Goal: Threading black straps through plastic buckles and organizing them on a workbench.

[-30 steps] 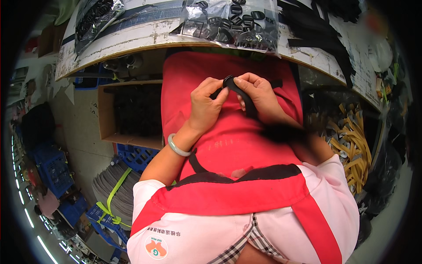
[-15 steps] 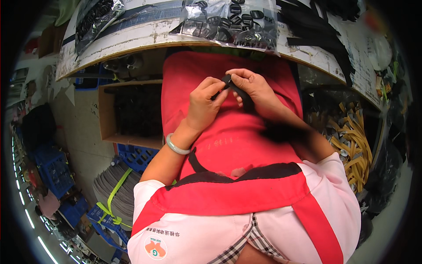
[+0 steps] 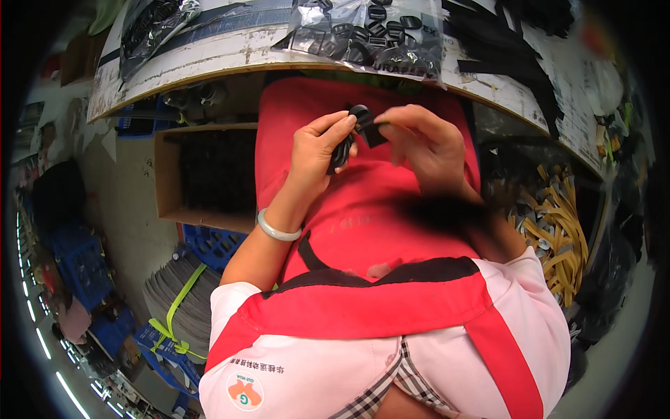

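Over the red apron [image 3: 405,230] on my lap, my left hand [image 3: 314,146] is closed on a black plastic buckle [image 3: 359,112], held between thumb and forefinger. More black pieces, looking like buckles [image 3: 340,155], are tucked in its curled fingers. A short piece of black webbing strap [image 3: 375,134] sits at the buckle's right side. My right hand [image 3: 429,143], partly smeared by motion, has its thumb and forefinger at the upper end of that strap. A dark blurred patch hides part of my right forearm.
A worn white-topped table [image 3: 223,66] curves across the front. On it lie a clear bag of black buckles [image 3: 377,35], another bag [image 3: 150,35] and black straps [image 3: 495,42]. At left stand an open cardboard box [image 3: 167,174] and blue crates [image 3: 209,244]; tan straps [image 3: 558,237] lie at right.
My right hand has shifted right and drawn away from my left. The strap that hung below my right fingers now shows beside the buckle. More of the black pieces in my left hand show.
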`<state>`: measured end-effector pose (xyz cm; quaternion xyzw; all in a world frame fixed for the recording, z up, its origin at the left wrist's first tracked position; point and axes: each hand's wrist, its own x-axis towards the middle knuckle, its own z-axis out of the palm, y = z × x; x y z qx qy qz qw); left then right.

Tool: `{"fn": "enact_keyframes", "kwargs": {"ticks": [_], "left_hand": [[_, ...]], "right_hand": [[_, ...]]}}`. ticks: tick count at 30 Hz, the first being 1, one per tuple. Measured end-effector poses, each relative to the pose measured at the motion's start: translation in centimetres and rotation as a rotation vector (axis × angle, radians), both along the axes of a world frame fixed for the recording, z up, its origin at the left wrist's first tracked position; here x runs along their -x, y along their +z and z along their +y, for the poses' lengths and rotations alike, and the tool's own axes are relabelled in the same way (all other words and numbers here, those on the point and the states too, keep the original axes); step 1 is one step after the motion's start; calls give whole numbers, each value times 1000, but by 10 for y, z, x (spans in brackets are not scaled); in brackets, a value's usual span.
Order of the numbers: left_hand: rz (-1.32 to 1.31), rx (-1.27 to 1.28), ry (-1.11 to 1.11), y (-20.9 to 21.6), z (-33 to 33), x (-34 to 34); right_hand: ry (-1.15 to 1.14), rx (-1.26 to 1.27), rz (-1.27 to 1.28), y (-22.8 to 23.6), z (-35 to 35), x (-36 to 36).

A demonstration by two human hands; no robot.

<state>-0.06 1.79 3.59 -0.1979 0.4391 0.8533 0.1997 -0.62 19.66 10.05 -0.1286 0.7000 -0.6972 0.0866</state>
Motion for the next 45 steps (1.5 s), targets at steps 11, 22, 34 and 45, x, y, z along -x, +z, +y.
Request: {"fn": "enact_keyframes", "kwargs": {"ticks": [11, 22, 34, 45], "left_hand": [[392, 374, -8, 2, -3, -9], [426, 389, -94, 0, -18, -13], [429, 839, 448, 70, -199, -90], [344, 307, -105, 23, -55, -54]], "right_hand": [[4, 75, -460, -40, 1, 10], [97, 165, -692, -52, 6, 26], [267, -80, -484, -68, -17, 47], [659, -220, -483, -38, -59, 20]]}}
